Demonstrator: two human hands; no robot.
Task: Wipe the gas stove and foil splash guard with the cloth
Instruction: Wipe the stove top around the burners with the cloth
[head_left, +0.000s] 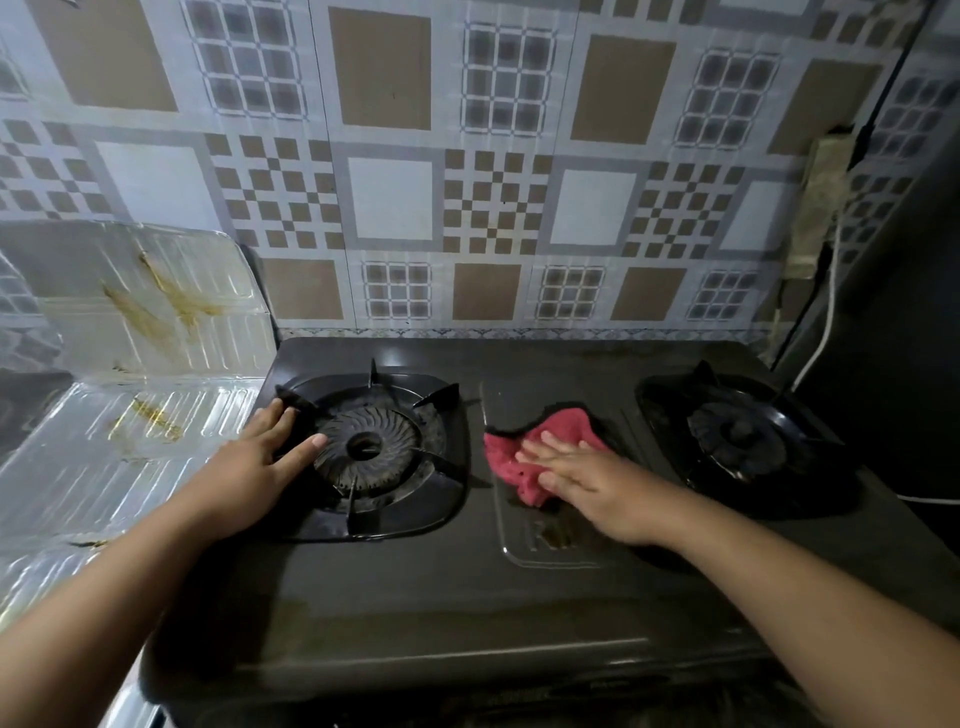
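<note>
Red, nubbly cloth (540, 449) lies crumpled on the flat middle panel of the black two-burner gas stove (415, 597), and the right hand (582, 480) presses it down with straight, spread fingers; nothing is pinched or curled round, the palm simply bears on the near half of the rag while its far corner pokes out toward the back edge. The left hand (260, 460) rests flat and relaxed on the left pan support, fingertips touching the ribbed round burner cap (366, 447), holding nothing, seemingly steadying the stove. By my reading the step in hand is wiping the stove top between the burners, with a damp-looking smear showing just in front of the cloth. The right burner (737, 436) sits near the stove's right edge, apart from the rag. Off the stove's left edge stands the creased silver foil splash guard (150, 322), streaked with yellow-brown grease on both its upright and lower panels, so it looks not yet wiped. Next would likely be sweeping the cloth across the remaining top, then carrying it left to those stains, pressing gently since thin foil should buckle easily.
</note>
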